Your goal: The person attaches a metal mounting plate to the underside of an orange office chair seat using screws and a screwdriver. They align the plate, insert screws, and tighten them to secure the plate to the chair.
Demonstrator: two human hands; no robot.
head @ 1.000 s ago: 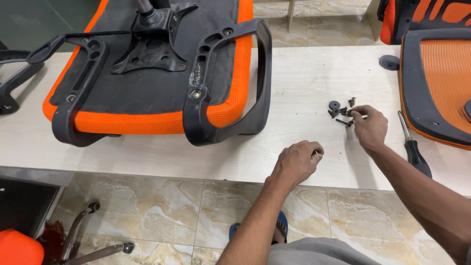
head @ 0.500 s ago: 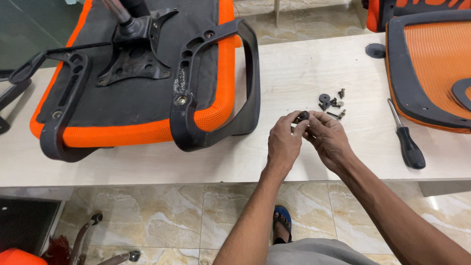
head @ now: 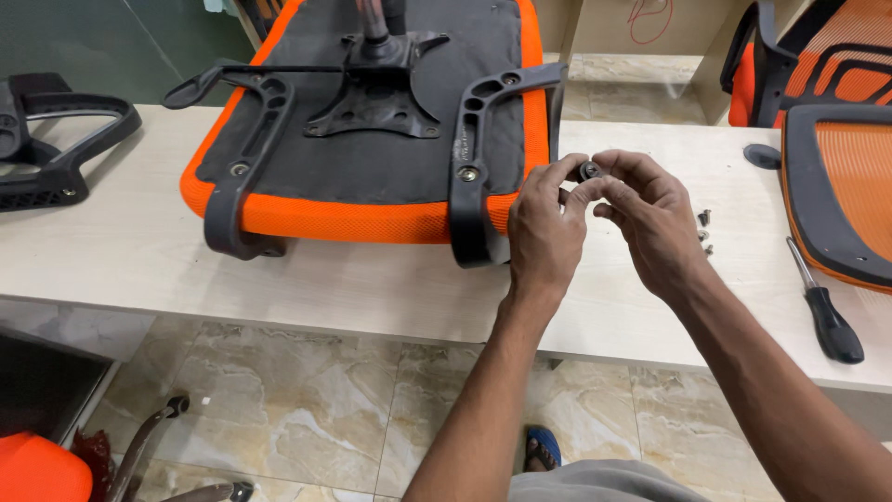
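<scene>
Hands meet over table point(head: 307, 288) edge: left hand point(head: 542, 228) and right hand point(head: 650, 223) pinch small dark washer-like fastener point(head: 589, 170) between fingertips. Looks light, rigid, easy to drop; grip its rim. Loose screws point(head: 704, 231) just right of right hand, screwdriver point(head: 822, 311) farther right.

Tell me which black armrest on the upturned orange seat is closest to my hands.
The armrest on the right, beside your left hand; the other armrest is bolted at the seat's far left edge.
</scene>
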